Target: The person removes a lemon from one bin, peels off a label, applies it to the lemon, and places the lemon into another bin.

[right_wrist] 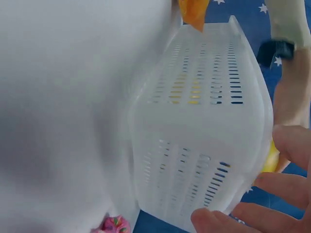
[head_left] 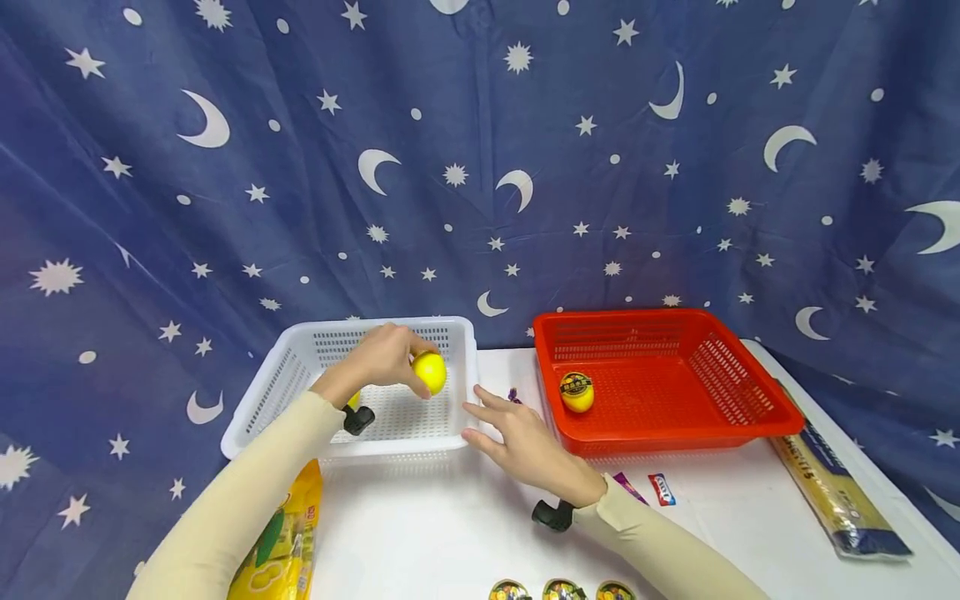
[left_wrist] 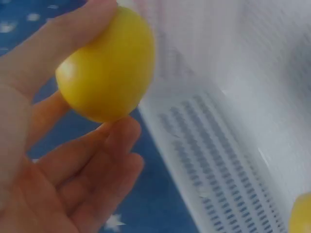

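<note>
My left hand (head_left: 386, 357) pinches a smooth yellow lemon (head_left: 430, 372) between thumb and fingers, above the right part of the white basket (head_left: 471, 392). In the left wrist view the lemon (left_wrist: 112, 68) shows no label on its visible side. A second lemon (head_left: 354, 400) lies in the white basket, mostly hidden behind my left wrist. My right hand (head_left: 521, 437) has its fingers spread at that basket's right rim; in the right wrist view its fingertips (right_wrist: 206, 218) overlap the basket wall, and I cannot tell whether they touch. Another lemon (head_left: 577, 392), with a dark label band, sits in the red basket (head_left: 667, 437).
A yellow snack bag (head_left: 288, 542) lies at the left, partly behind my left arm. Small wrapped candies, one red-and-blue (head_left: 662, 489), lie before the red basket. Several round stickers (head_left: 564, 590) line the front edge. A long spaghetti pack (head_left: 843, 500) rests at the right.
</note>
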A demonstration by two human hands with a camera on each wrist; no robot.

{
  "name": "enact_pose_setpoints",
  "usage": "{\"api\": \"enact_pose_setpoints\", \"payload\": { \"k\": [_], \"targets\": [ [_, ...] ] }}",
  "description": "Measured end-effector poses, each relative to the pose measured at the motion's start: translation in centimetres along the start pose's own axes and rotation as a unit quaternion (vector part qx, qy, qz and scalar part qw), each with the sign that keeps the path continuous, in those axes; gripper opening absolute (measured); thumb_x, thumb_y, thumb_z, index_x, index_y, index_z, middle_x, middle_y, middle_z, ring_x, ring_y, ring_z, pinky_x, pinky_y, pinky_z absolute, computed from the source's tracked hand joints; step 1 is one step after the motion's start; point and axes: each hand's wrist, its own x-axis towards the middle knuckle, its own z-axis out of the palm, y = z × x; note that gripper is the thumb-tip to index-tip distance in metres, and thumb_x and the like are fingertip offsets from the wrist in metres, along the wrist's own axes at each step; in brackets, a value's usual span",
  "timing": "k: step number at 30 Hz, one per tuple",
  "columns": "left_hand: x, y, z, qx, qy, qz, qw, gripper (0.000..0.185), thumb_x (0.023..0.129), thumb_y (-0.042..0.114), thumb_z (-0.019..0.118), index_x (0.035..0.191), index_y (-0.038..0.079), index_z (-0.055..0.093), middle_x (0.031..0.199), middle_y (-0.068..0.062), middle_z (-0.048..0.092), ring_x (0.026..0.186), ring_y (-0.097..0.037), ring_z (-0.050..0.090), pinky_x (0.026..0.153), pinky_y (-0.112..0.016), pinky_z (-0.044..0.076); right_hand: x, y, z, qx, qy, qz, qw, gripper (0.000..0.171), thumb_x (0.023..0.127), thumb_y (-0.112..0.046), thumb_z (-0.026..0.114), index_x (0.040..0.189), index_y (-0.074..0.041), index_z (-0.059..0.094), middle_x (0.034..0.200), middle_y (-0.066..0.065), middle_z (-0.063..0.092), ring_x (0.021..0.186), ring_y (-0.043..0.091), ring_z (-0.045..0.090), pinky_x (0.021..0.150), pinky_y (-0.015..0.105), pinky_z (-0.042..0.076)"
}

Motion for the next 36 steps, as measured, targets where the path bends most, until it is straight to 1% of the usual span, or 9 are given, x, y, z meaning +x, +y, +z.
{"api": "enact_pose_setpoints", "payload": {
  "k": [3, 6, 9, 11, 15, 19, 25, 30, 36],
  "targets": [
    [-2.6, 1.7, -1.3, -0.023, 0.05, 0.0, 0.9985, 0.066, 0.061, 0.041, 0.097, 0.123, 0.03, 0.076, 0.096, 0.009, 0.079, 0.08, -0.014, 0.066, 0.07, -0.029, 0.049, -0.9, 0.4, -0.6, 0.04, -0.004, 0.015, 0.999, 0.053, 0.097, -0.038, 0.07, 0.143, -0.013, 0.061, 0.153, 0.014, 0.055, 0.127, 0.03, 0.066, 0.098, 0.039, 0.058],
    [-5.9, 3.8, -0.7, -0.06, 0.103, 0.007, 0.9929, 0.071, 0.06, 0.044, 0.098, 0.125, 0.032, 0.075, 0.095, 0.008, 0.08, 0.077, -0.013, 0.07, 0.067, -0.026, 0.049, -2.6, 0.9, -1.6, 0.088, 0.0, 0.018, 0.996, 0.055, 0.097, -0.036, 0.071, 0.144, -0.01, 0.059, 0.15, 0.013, 0.058, 0.124, 0.029, 0.067, 0.086, 0.032, 0.062],
    [-8.9, 6.0, 1.4, -0.108, 0.149, 0.034, 0.9823, 0.073, 0.059, 0.043, 0.099, 0.126, 0.03, 0.074, 0.098, 0.005, 0.081, 0.073, -0.01, 0.072, 0.062, -0.021, 0.051, -4.6, 1.4, -2.6, 0.13, -0.006, 0.028, 0.991, 0.056, 0.097, -0.039, 0.07, 0.146, -0.015, 0.058, 0.148, 0.01, 0.061, 0.129, 0.028, 0.064, 0.087, 0.029, 0.062],
    [-10.2, 7.0, 3.1, -0.138, 0.173, 0.065, 0.9731, 0.072, 0.059, 0.041, 0.099, 0.126, 0.028, 0.075, 0.104, 0.003, 0.081, 0.071, -0.008, 0.071, 0.058, -0.017, 0.052, -5.9, 1.7, -3.1, 0.143, -0.018, 0.039, 0.989, 0.057, 0.097, -0.042, 0.069, 0.147, -0.019, 0.057, 0.147, 0.008, 0.062, 0.127, 0.029, 0.065, 0.087, 0.028, 0.061],
    [-11.9, 9.2, 6.9, -0.17, 0.185, 0.118, 0.9607, 0.071, 0.061, 0.039, 0.099, 0.126, 0.024, 0.074, 0.119, 0.002, 0.078, 0.074, -0.007, 0.071, 0.057, -0.01, 0.051, -8.3, 2.3, -3.7, 0.158, -0.059, 0.06, 0.984, 0.062, 0.094, -0.049, 0.07, 0.147, -0.02, 0.055, 0.145, 0.01, 0.063, 0.12, 0.033, 0.068, 0.086, 0.028, 0.062],
    [-11.8, 11.1, 10.4, -0.183, 0.171, 0.123, 0.9602, 0.07, 0.061, 0.038, 0.098, 0.125, 0.023, 0.074, 0.117, 0.003, 0.078, 0.072, -0.008, 0.069, 0.056, -0.006, 0.046, -9.8, 2.9, -3.6, 0.165, -0.092, 0.056, 0.98, 0.068, 0.093, -0.048, 0.072, 0.15, -0.017, 0.052, 0.147, 0.015, 0.06, 0.12, 0.037, 0.068, 0.084, 0.027, 0.062],
    [-9.8, 12.7, 13.8, -0.203, 0.13, 0.072, 0.9678, 0.067, 0.064, 0.034, 0.097, 0.126, 0.023, 0.074, 0.104, 0.004, 0.081, 0.066, -0.002, 0.066, 0.06, -0.01, 0.045, -10.8, 3.5, -2.5, 0.142, -0.079, 0.013, 0.987, 0.062, 0.094, -0.04, 0.071, 0.146, -0.009, 0.057, 0.141, 0.012, 0.066, 0.117, 0.036, 0.069, 0.08, 0.025, 0.062],
    [-9.2, 12.9, 14.9, -0.189, 0.088, 0.042, 0.9771, 0.065, 0.065, 0.035, 0.096, 0.126, 0.032, 0.072, 0.076, 0.01, 0.073, 0.056, 0.007, 0.048, 0.053, -0.012, 0.038, -10.8, 3.8, -1.5, 0.124, -0.081, 0.001, 0.989, 0.054, 0.096, -0.035, 0.07, 0.142, -0.007, 0.061, 0.135, 0.008, 0.07, 0.113, 0.029, 0.072, 0.081, 0.026, 0.062],
    [-9.1, 13.0, 14.9, -0.17, 0.075, 0.039, 0.9819, 0.068, 0.07, 0.035, 0.094, 0.133, 0.025, 0.069, 0.077, 0.008, 0.072, 0.06, 0.006, 0.045, 0.057, -0.012, 0.038, -10.7, 4.0, -1.4, 0.096, -0.084, 0.012, 0.992, 0.054, 0.096, -0.035, 0.071, 0.142, -0.008, 0.061, 0.134, 0.006, 0.071, 0.108, 0.022, 0.073, 0.083, 0.029, 0.062]
  ]
}}
